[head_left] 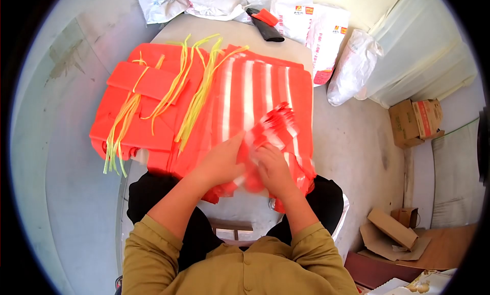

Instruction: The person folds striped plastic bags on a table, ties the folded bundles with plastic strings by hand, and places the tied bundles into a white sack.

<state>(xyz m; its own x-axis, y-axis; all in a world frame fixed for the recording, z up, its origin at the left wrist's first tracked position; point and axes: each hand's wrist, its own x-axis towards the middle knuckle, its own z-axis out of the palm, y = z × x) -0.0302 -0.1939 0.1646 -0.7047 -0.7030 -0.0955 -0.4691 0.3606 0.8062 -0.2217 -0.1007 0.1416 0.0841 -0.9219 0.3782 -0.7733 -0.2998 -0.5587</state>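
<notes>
A gathered bunch of red-and-white striped thin plastic (279, 125), like shopping bags, is between my hands. My left hand (224, 160) closes on its left side, and my right hand (274, 167) grips its lower right part with bent fingers. Part of the bunch is blurred, and its lower folds hang over the table's front edge. Beneath it lies a flat stack of the same striped plastic (259, 86). To the left are folded plain red bundles (148, 104), with yellow-green plastic ties (196, 111) draped over them.
White printed sacks (324, 42) stand along the table's far edge, by a black roll with a red piece (266, 27). A white bag (353, 68) stands on the right. Cardboard boxes (406, 124) sit by the right wall, and opened cardboard (390, 236) lies lower right.
</notes>
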